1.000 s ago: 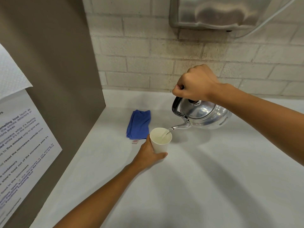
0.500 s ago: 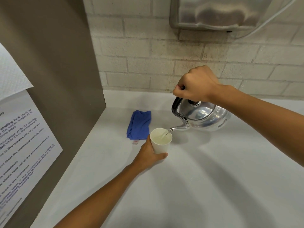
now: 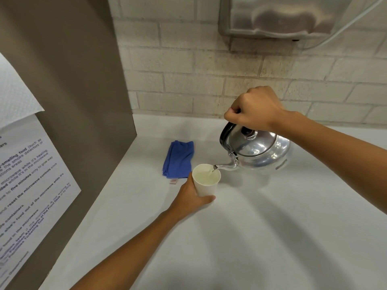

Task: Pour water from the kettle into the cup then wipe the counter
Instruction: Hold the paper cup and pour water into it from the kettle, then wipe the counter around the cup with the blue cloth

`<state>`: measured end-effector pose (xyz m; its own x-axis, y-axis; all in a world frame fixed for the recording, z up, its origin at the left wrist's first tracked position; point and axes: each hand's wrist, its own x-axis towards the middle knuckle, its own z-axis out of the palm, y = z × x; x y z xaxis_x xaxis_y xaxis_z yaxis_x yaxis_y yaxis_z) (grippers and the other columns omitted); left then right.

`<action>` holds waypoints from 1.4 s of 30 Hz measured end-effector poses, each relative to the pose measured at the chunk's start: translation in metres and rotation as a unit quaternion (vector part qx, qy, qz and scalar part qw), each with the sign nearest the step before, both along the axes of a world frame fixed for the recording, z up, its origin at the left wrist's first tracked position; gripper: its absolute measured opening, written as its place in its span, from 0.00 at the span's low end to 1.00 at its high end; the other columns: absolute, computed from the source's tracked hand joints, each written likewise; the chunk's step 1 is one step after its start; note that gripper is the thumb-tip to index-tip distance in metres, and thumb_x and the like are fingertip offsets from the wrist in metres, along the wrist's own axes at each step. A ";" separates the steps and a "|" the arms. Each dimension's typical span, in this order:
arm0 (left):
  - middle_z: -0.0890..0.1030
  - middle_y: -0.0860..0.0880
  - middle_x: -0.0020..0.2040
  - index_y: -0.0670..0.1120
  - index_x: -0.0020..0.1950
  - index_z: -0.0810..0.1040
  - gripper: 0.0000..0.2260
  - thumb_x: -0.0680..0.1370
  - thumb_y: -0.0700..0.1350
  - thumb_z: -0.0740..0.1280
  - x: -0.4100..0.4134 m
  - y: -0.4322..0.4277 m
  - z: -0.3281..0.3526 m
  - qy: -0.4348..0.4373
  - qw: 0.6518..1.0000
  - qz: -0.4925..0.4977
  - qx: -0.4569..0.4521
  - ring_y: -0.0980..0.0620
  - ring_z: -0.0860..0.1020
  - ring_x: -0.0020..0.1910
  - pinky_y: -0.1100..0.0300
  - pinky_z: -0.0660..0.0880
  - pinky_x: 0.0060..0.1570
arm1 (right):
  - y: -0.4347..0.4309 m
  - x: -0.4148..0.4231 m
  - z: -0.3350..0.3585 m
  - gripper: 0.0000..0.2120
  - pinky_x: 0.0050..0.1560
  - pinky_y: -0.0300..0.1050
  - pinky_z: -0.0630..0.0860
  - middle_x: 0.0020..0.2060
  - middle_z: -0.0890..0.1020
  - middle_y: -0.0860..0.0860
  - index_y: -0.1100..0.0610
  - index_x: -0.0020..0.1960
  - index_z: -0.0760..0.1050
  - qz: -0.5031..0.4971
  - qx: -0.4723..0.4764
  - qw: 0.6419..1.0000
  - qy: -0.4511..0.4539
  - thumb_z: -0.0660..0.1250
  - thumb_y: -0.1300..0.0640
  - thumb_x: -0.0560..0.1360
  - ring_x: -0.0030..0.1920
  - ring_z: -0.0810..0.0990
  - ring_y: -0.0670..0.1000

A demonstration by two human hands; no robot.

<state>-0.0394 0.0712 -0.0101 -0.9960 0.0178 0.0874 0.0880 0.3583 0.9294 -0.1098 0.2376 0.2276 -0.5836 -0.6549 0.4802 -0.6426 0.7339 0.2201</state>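
A shiny metal kettle (image 3: 260, 152) hangs tilted to the left above the white counter (image 3: 261, 227), held by its black handle in my right hand (image 3: 254, 108). Its spout sits over the rim of a white paper cup (image 3: 206, 181), and a thin stream of water runs into the cup, which holds water. My left hand (image 3: 189, 197) wraps around the cup's lower left side and keeps it upright on the counter. A folded blue cloth (image 3: 179, 159) lies flat on the counter just behind and left of the cup.
A brown panel (image 3: 69, 97) with a printed notice (image 3: 27, 185) walls off the left side. A brick wall (image 3: 188, 68) closes the back, with a metal dispenser (image 3: 282, 15) mounted high on it. A small label (image 3: 173, 181) lies beside the cloth.
The kettle has shifted a little while water keeps running, and the water level in the cup has risen. My left hand and the cup have stayed in place.
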 end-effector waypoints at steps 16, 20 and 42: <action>0.70 0.65 0.54 0.63 0.59 0.60 0.34 0.63 0.51 0.78 0.002 -0.004 0.002 -0.023 1.000 0.001 -0.004 0.65 0.71 0.54 0.75 0.69 0.45 | 0.028 -0.074 -0.062 0.24 0.27 0.43 0.58 0.18 0.61 0.49 0.54 0.20 0.56 -0.210 -0.356 0.887 -0.206 0.63 0.51 0.69 0.21 0.60 0.50; 0.71 0.65 0.55 0.63 0.59 0.60 0.33 0.63 0.50 0.78 0.002 -0.003 0.003 -0.027 1.000 0.002 0.001 0.65 0.71 0.55 0.80 0.70 0.45 | 0.026 -0.084 -0.071 0.23 0.27 0.42 0.59 0.18 0.62 0.49 0.55 0.20 0.58 -0.239 -0.388 0.863 -0.218 0.62 0.50 0.69 0.21 0.61 0.51; 0.70 0.53 0.65 0.49 0.69 0.66 0.27 0.72 0.34 0.66 0.010 -0.068 0.019 -0.015 0.994 -0.016 -0.109 0.58 0.69 0.63 0.81 0.61 0.55 | 0.015 -0.102 -0.093 0.20 0.28 0.41 0.61 0.20 0.67 0.51 0.56 0.22 0.64 -0.265 -0.390 0.845 -0.251 0.61 0.50 0.70 0.23 0.66 0.52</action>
<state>-0.0296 0.0034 0.0090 -0.9968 0.0646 0.0479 0.0756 0.5491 0.8324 -0.2120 0.2528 0.1343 -0.9544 0.1642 0.2492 -0.0460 0.7441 -0.6665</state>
